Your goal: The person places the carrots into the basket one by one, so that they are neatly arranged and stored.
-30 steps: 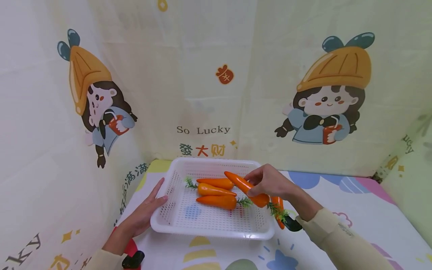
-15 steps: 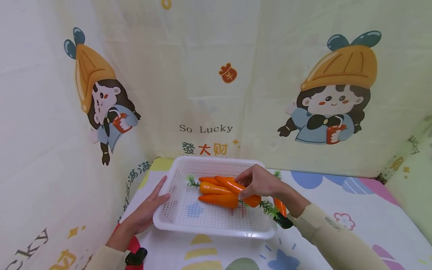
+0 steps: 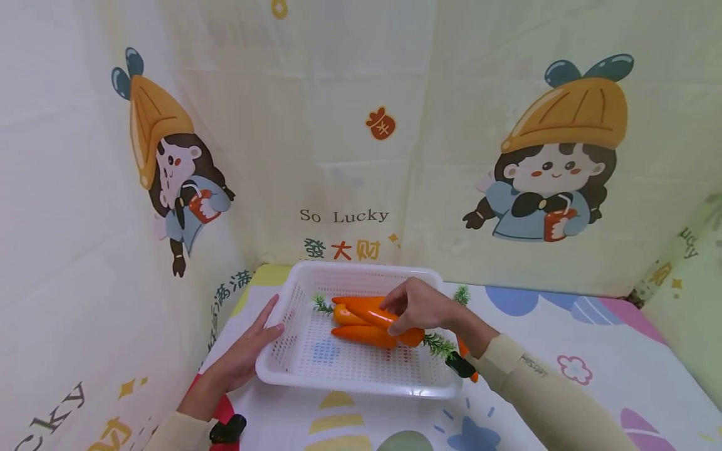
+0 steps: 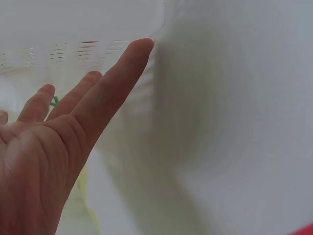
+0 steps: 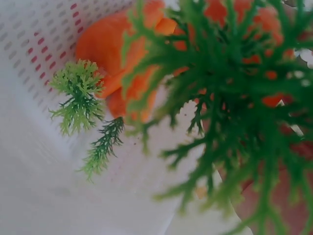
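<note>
My right hand (image 3: 420, 307) pinches an orange carrot (image 3: 369, 311) with a green leafy top (image 3: 439, 345), tilted close over several other carrots in a white perforated basket (image 3: 361, 389). One of those, a lower carrot (image 3: 363, 336), lies nearest the basket's front. In the right wrist view, leaves (image 5: 220, 88) of the held carrot cover much of the picture, with orange carrots (image 5: 105, 49) beyond. At the basket's left side, my left hand (image 3: 248, 351) has its fingers extended along the wall; in the left wrist view its straight fingertips (image 4: 139, 46) are right at the basket (image 4: 78, 19).
Right of the basket lies another carrot (image 3: 462, 346), partly behind my right forearm, with its leafy top (image 3: 462, 294) showing. A printed cloth covers the table (image 3: 524, 388). Patterned cloth walls (image 3: 338, 156) rise behind and at both sides.
My right hand has carried the carrot leftward and down, from the basket's right side onto the pile. My left hand stays at the left wall; the head view has shifted slightly.
</note>
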The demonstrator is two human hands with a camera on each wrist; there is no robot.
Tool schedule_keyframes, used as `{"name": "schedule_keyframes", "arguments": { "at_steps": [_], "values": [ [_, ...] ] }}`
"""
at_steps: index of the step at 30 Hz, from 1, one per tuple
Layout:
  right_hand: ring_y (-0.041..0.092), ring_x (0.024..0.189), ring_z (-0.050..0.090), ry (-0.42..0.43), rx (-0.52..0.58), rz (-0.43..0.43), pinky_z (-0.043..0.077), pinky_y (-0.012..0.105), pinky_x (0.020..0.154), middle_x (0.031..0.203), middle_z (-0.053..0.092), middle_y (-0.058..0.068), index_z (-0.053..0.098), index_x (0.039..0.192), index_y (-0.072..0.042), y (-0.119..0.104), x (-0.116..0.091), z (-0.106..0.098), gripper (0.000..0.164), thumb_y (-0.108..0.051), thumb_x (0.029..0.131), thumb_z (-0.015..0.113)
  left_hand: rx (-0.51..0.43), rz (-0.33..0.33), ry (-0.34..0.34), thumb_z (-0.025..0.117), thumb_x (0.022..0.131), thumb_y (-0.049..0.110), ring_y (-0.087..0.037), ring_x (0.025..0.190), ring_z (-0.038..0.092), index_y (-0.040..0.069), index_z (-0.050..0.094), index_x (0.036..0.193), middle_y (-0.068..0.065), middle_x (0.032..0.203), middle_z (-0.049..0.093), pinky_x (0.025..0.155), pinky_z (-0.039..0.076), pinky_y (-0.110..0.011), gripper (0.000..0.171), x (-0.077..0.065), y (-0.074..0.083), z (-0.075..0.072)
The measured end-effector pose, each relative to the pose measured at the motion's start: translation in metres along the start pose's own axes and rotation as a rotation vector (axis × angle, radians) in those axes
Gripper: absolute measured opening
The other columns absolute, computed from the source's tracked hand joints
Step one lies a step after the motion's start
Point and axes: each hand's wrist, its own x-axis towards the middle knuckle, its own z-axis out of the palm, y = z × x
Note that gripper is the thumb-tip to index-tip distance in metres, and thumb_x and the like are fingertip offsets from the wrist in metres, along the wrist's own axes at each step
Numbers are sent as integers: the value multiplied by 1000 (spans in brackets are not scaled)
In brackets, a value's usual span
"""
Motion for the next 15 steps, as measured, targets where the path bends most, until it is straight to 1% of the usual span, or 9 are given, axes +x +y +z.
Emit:
{"name": "schedule_keyframes", "arguments": {
  "at_steps": [7, 11, 15],
  "values": [
    [19, 83, 67, -21, -29, -27, 62, 30, 80, 97, 77, 2, 80, 114, -8, 1, 8, 7, 36, -10, 79, 88, -3, 10, -5, 53, 108, 39, -40, 142, 52, 52, -3, 164, -8, 173, 22, 103, 57, -53, 79, 0, -2, 0],
    [17, 83, 65, -25, -66, -46, 60, 29, 80, 97, 77, 2, 80, 113, -6, 1, 14, 12, 37, -9, 77, 89, -2, 19, -23, 52, 109, 39, -41, 143, 50, 54, -3, 163, -9, 174, 21, 104, 57, -53, 78, -1, -2, -1],
    [17, 84, 65, -24, -97, -41, 60, 30, 82, 98, 76, 1, 80, 113, -7, 0, 20, 17, 38, -10, 76, 89, -3, 29, -38, 52, 109, 40, -40, 143, 51, 58, -2, 161, -10, 173, 21, 105, 56, -52, 78, -1, -2, -3]
  ]
}}
